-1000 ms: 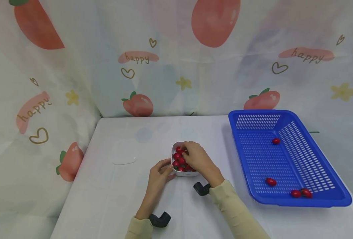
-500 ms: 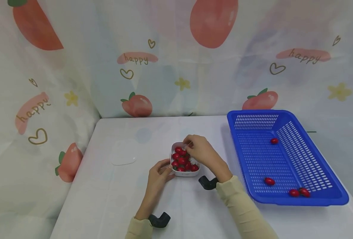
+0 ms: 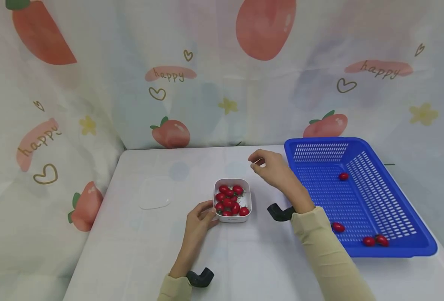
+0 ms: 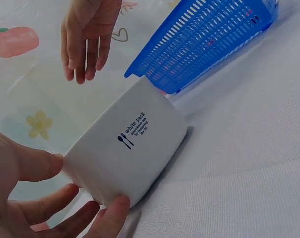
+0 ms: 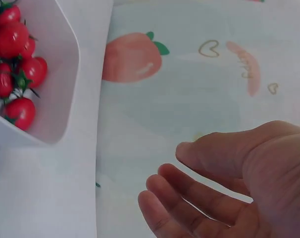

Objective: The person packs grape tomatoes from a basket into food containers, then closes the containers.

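A small white box (image 3: 232,219) of red cherry tomatoes (image 3: 229,200) stands mid-table. My left hand (image 3: 209,212) grips its near left corner; in the left wrist view the thumb and fingers (image 4: 103,218) wrap round the box wall (image 4: 132,144). My right hand (image 3: 255,162) hovers above the table, behind and to the right of the box, close to the blue basket (image 3: 394,252). In the right wrist view its fingers (image 5: 189,198) are loosely curled with nothing showing in the palm, and the box (image 5: 58,74) lies at upper left.
The blue slotted basket on the right holds several loose tomatoes (image 3: 338,227). A clear lid (image 3: 154,193) lies left of the box. A fruit-print curtain (image 3: 206,83) closes off the back and left sides.
My right hand has lifted out of the white box and moved up and to the right, toward the basket. My left hand has stayed on the box.
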Tool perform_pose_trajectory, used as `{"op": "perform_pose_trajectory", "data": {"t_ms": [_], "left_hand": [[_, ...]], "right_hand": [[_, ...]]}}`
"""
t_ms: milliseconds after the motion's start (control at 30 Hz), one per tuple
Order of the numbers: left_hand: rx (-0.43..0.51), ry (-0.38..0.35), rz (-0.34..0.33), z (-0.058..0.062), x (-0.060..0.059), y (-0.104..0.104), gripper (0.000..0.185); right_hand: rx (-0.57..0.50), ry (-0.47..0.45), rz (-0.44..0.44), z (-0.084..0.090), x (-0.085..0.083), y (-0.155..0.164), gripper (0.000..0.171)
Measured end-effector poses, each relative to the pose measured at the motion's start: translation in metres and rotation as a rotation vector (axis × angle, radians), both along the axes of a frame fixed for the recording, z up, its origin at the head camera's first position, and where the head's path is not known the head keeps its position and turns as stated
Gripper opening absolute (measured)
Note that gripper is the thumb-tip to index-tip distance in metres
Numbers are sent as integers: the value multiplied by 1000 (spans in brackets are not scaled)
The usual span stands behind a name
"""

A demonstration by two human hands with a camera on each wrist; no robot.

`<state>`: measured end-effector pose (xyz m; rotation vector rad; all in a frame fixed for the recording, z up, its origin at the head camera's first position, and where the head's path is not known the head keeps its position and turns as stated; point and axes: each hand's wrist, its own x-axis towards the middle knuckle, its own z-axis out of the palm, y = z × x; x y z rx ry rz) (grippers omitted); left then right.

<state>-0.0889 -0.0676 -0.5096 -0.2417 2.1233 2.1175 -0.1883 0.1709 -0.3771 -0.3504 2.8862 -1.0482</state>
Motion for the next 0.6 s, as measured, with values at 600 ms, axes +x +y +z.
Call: {"op": "perform_pose_trajectory", "data": {"t_ms": [600], "left_hand": [[-13, 9, 0, 0, 2, 1, 42]], "right_hand": [[-200, 125, -494, -11, -7, 90, 36]]}}
